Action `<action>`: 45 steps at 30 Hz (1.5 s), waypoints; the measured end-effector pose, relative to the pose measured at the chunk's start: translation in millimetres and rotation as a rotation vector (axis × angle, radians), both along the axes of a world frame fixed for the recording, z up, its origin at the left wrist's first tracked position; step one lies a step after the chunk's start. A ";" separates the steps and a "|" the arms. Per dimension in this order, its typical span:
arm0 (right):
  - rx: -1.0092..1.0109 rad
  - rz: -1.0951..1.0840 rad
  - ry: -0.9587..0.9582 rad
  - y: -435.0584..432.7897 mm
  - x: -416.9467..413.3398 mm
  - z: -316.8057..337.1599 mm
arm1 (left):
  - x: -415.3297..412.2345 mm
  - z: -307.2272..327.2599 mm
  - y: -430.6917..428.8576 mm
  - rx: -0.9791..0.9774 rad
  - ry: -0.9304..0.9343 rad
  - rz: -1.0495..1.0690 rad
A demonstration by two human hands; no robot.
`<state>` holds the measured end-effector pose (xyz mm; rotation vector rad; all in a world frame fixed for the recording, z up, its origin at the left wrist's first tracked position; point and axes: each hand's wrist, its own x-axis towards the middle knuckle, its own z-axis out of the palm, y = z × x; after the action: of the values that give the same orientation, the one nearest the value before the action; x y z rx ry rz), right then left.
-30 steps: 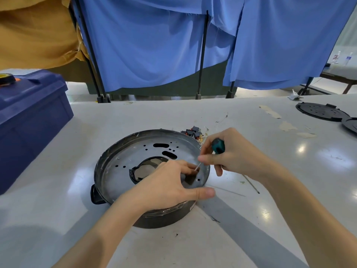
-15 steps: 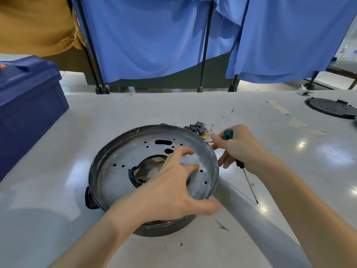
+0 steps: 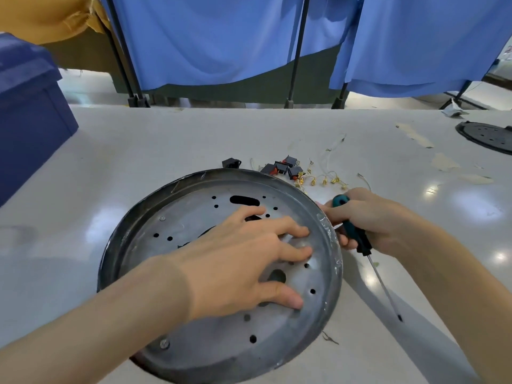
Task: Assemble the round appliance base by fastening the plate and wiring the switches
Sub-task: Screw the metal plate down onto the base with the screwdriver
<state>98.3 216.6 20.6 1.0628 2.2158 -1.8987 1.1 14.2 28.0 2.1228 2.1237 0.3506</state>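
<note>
At table [image 3: 166,139] centre | I am pressing my left hand [image 3: 235,270], fingers spread flat, on the plate [image 3: 210,345] in the round base [image 3: 110,261] | right hand [image 3: 376,217] is gripping the screwdriver [image 3: 356,234] beside the rim | judging: fastening plate | next: swinging tip onto a screw hole; switches [image 3: 285,167] lying behind.

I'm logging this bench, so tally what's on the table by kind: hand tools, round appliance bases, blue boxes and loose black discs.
Teal-and-black-handled screwdriver: 1
Round dark metal appliance base: 1
Dark blue plastic box: 1
Black perforated round disc: 1
Total: 4
</note>
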 end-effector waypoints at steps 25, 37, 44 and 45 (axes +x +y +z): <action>0.567 -0.036 0.222 -5.0 23.4 23.2 | 12.7 -4.1 -5.2 -0.102 -0.036 0.044; 0.665 0.625 0.194 -49.3 41.7 60.6 | 14.5 -5.4 -7.1 -0.041 -0.101 0.019; 0.702 0.670 0.039 -59.0 42.0 59.2 | 13.7 -4.8 -7.0 -0.005 -0.131 0.012; 0.713 0.678 0.025 -59.7 41.1 60.2 | 13.8 -4.4 -7.1 0.001 -0.133 0.011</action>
<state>139.5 156.9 80.8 0.2028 2.8244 -0.8716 14.9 7.1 23.5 2.0278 2.0630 0.4798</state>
